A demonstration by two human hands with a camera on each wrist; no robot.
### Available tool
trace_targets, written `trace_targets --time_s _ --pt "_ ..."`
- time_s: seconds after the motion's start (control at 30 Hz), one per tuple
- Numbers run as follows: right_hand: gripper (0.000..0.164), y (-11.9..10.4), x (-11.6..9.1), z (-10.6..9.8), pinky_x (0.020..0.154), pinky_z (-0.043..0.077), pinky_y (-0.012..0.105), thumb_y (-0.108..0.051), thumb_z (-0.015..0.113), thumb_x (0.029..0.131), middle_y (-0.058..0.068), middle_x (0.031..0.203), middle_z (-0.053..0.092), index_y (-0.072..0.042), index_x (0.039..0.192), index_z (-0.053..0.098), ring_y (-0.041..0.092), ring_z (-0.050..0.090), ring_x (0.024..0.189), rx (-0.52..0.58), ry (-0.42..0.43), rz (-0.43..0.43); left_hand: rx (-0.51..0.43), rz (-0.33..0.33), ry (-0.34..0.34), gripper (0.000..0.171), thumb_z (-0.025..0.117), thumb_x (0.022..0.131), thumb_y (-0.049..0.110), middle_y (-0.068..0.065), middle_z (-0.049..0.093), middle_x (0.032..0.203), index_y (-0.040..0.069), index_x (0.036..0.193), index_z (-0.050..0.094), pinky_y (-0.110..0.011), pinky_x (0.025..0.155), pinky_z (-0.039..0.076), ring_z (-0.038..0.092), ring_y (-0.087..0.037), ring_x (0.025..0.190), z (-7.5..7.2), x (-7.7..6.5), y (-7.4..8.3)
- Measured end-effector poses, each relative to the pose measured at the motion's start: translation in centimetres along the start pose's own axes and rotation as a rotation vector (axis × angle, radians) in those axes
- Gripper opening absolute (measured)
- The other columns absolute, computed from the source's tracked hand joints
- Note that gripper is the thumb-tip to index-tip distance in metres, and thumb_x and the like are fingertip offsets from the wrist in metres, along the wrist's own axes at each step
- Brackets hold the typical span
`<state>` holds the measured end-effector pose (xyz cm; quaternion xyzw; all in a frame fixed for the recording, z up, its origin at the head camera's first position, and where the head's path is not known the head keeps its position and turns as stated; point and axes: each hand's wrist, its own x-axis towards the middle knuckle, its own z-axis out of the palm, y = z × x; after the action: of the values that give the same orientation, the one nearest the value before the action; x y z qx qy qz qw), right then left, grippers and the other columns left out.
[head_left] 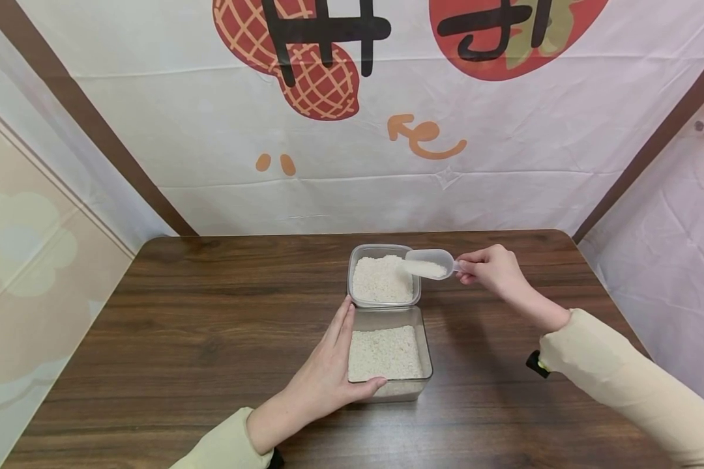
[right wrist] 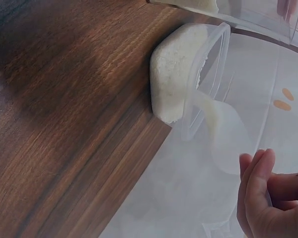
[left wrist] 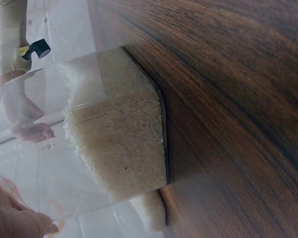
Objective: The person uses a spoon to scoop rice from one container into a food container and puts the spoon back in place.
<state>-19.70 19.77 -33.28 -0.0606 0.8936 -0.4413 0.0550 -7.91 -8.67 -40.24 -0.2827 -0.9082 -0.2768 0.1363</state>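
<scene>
My right hand (head_left: 495,267) pinches the handle of a translucent scoop (head_left: 438,256). White rice lies in the scoop, which tilts over the smaller clear container (head_left: 351,273); in the right wrist view, rice streams from the scoop's lip (right wrist: 231,134) into that container. A heap of rice fills much of it. Directly in front stands a larger see-through bin (head_left: 425,348), its rice (left wrist: 124,129) well below the rim. Against the bin's left side, my left hand (head_left: 325,368) rests with straight fingers, its thumb across the near rim.
Both containers stand on a dark wood-grain table (head_left: 211,339), the smaller one nearer the back edge. A white printed cloth (head_left: 352,195) hangs behind the table. A black band-like item (head_left: 538,363) shows at the right sleeve.
</scene>
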Motion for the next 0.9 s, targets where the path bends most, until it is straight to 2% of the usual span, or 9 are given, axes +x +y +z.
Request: trace_targets --time_s 0.37,0.9 --pt "0.019 -0.7 0.0 0.5 0.051 0.048 0.014 -0.008 0.06 0.085 0.011 0.07 0.068 0.006 0.096 0.069 0.0 0.058 0.054 -0.15 0.094 -0.087 -0.017 -0.015 -0.009 0.108 0.068 0.071 0.053 -0.018 0.008 0.15 -0.008 0.141 0.015 -0.041 0.103 0.031 0.022 -0.028 0.134 0.0 0.0 0.0" --pt "0.019 -2.1 -0.1 0.0 0.05 0.047 0.014 -0.008 0.062 0.085 0.013 0.071 0.069 0.005 0.095 0.07 0.006 0.062 0.056 -0.176 0.121 -0.133 -0.015 -0.023 -0.005 0.108 0.069 0.07 0.053 -0.017 0.008 0.151 -0.008 0.141 0.016 -0.041 0.103 0.032 0.023 -0.028 0.134 0.1 0.1 -0.1"
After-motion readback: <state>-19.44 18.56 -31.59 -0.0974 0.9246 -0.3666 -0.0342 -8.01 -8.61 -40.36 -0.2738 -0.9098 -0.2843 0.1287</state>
